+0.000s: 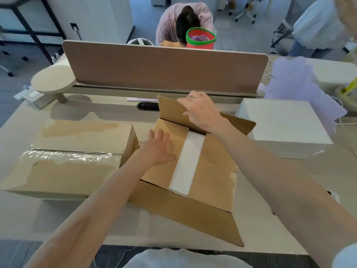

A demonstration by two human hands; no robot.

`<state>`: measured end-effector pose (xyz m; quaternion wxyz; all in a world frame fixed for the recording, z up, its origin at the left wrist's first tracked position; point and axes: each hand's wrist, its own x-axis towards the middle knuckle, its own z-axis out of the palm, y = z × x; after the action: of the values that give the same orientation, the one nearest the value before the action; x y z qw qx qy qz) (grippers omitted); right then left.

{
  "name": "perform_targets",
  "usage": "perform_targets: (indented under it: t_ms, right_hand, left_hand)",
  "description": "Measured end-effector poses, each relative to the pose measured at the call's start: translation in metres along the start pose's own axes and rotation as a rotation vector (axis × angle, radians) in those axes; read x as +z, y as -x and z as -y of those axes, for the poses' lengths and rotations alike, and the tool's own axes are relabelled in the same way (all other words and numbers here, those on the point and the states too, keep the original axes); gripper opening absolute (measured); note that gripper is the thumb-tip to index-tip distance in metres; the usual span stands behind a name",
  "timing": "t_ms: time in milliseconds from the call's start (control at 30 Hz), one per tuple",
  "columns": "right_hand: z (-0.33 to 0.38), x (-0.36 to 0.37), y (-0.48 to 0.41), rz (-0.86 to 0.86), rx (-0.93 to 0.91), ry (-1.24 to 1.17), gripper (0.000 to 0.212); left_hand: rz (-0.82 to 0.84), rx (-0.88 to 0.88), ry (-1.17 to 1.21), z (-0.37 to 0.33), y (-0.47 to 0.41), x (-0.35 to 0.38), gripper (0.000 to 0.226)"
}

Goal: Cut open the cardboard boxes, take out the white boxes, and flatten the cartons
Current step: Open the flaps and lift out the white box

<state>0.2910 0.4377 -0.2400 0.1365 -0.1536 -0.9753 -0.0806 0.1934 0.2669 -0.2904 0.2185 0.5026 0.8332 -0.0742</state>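
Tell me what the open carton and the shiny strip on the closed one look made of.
The open carton: plain brown cardboard, matte, with creased flaps. The strip on the closed carton: probably clear plastic packing tape, glossy, wrinkled, glinting.

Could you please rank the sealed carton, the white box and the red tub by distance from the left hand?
1. The sealed carton, just left of the left hand.
2. The white box, to the right.
3. The red tub, beyond the divider.

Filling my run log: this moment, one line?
left hand presses inner flap; right hand grips far flap; white box inside open carton; taped carton unopened
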Motion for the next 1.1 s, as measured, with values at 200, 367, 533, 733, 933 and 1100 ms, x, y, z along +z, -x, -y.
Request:
perform_targets:
  t_ms: [200, 367, 533, 733, 933, 1100]
  right_hand:
    - [-0.007, 0.017, 0.025, -0.019, 0.406, 0.127, 0.077]
    - [-0.009, 0.057, 0.081, 0.481, 0.552, -0.141, 0.058]
    - [0.003, 0.061, 0.091, 0.505, 0.597, -0.192, 0.065]
    - [0.032, 0.054, 0.084, 0.480, 0.604, -0.165, 0.064]
    - [0.044, 0.033, 0.070, 0.342, 0.496, -0.124, 0.047]
    - [0.019, -0.013, 0.062, 0.231, 0.468, -0.070, 0.017]
  left_hand:
    - [-0.138, -0.157, 0.034, -0.017, 0.002, 0.014, 0.097]
    - [-0.122, -0.230, 0.073, -0.024, 0.008, 0.014, 0.090]
    - [-0.091, -0.338, 0.130, -0.030, 0.026, 0.024, 0.089]
    - [-0.088, -0.412, 0.241, -0.033, 0.039, 0.034, 0.092]
    - [-0.080, -0.406, 0.321, -0.029, 0.037, 0.028, 0.097]
    - [-0.102, -0.400, 0.214, -0.034, 0.038, 0.028, 0.090]
